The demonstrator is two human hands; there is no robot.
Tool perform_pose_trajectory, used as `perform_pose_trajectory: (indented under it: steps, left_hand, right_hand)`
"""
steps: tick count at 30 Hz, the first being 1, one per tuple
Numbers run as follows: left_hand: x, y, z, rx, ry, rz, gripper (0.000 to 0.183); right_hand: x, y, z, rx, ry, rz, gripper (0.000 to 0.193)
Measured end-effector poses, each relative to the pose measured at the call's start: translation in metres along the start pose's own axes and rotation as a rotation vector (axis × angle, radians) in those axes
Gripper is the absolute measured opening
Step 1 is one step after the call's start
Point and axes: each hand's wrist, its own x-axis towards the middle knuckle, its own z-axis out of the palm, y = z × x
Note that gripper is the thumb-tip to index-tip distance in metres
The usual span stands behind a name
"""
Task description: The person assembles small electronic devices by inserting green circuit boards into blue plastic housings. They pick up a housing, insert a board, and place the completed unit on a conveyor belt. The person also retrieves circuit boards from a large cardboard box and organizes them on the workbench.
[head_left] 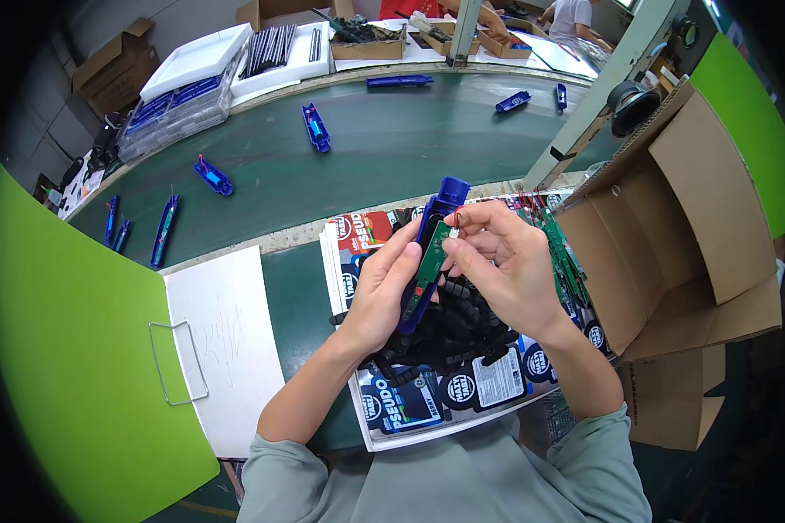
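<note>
While the person looks down, the left hand [382, 292] is wrapped tight around a long blue plastic shell [433, 244], holding it up above the work table [301, 301]. A thin green circuit board [433, 254] lies in the open side of the shell. The right hand [501, 261] has its finger and thumb pinched together on the top end of that board, close to a tiny red wire. Under both hands sits a pile of small black plastic parts [453, 336]. The pile rests on glossy printed sheets [427, 397] that show dark blue, red and white colours with round badges on them. To the left of the sheets lies a plain white card [227, 340], and a bent wire handle [176, 362] sits on a bright green divider panel [70, 349]. To the right stands an open brown cardboard box [689, 218], with more green boards [563, 253] stacked beside its near wall. Past the table runs a dark green conveyor belt [384, 148]. About 8 more blue shells [316, 127] lie scattered on it, well apart from each other. On the far side sit a white foam tray [196, 59], clear trays of blue parts [170, 113], and more brown boxes [118, 65].
</note>
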Motion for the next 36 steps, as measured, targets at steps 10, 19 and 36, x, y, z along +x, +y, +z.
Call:
perform_pose_trajectory:
  steps: [10,19,36]
  left_hand:
    - [0.001,-0.004,0.0,-0.063,-0.008,0.005,0.046]
    - [-0.004,-0.003,0.01,0.164,0.01,0.118,0.044]
    - [0.077,0.01,-0.088,0.526,0.295,0.12,0.033]
  right_hand:
    - [0.005,-0.002,0.004,-0.476,0.1,-0.336,0.022]
    - [-0.002,0.023,0.02,-0.302,0.314,-0.159,0.045]
    - [-0.041,0.1,-0.061,-0.648,-0.058,0.006,0.018]
